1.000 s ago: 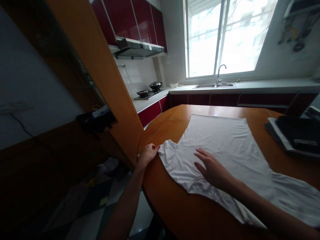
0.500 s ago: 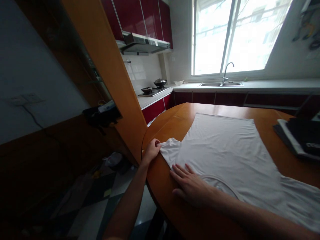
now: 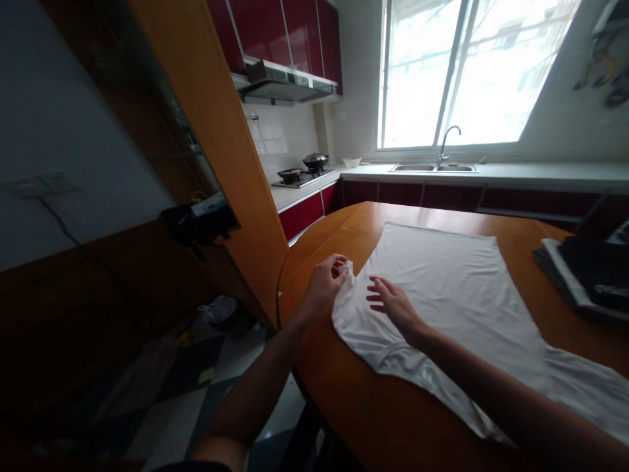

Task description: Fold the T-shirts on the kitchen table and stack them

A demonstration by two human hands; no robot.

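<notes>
A white T-shirt point(image 3: 442, 275) lies spread on the wooden table point(image 3: 324, 239), its hem toward the window and its neck end toward me. My left hand point(image 3: 327, 280) is closed on the end of the shirt's left-side sleeve, which is bunched and drawn in against the body. Just to the right, my right hand point(image 3: 397, 307) is over the shirt near that sleeve, fingers apart and holding nothing. Whether its fingertips touch the fabric I cannot tell. The other sleeve stretches out at the lower right.
Folded dark and white clothes point(image 3: 590, 272) are stacked at the table's right. Behind stand a counter with a sink point(image 3: 435, 168) and a stove point(image 3: 307, 177) with pans. A wooden partition point(image 3: 221, 164) rises at the left of the table.
My left hand has moved right and away from me, folding the sleeve inward. The right hand has lifted off the shoulder area and shifted forward. The shirt's neck edge has changed shape.
</notes>
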